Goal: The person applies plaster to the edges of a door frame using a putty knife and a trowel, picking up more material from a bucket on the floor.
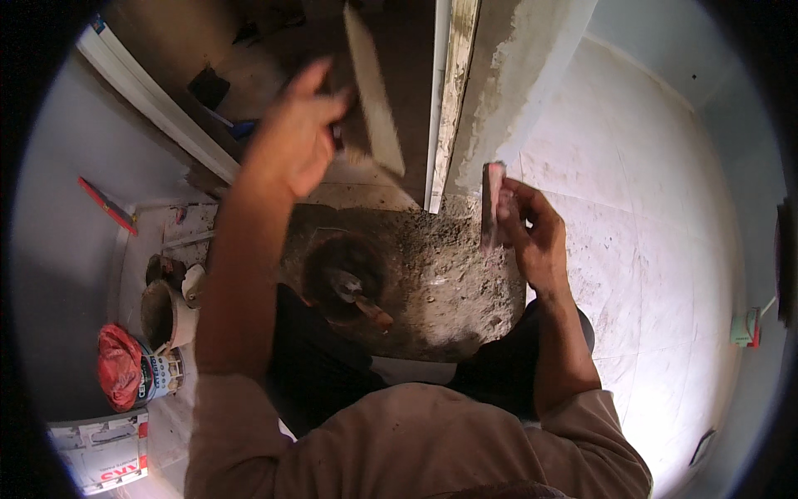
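My left hand [303, 133] is raised and smeared by motion. Its fingers close round a dark red handle [337, 137], and a long, pale, flat blade [376, 96] stands beside it, apparently part of the same tool. On the right, my right hand [532, 229] pinches a narrow flat bar [490, 204] with a pinkish edge, held upright by the door jamb. Below them, a trowel [353, 291] with a wooden handle lies in a dark round pan [320, 270]. The pan stands on rough, mortar-covered floor [440, 274] between my knees.
A white door frame edge [440, 108] rises ahead, beside a patchy plastered wall face [499, 75]. At left are a grey bucket [166, 316], a paint tub [158, 374] with a red bag [120, 366], and a white box [104, 449]. Pale tiles [640, 274] cover the right.
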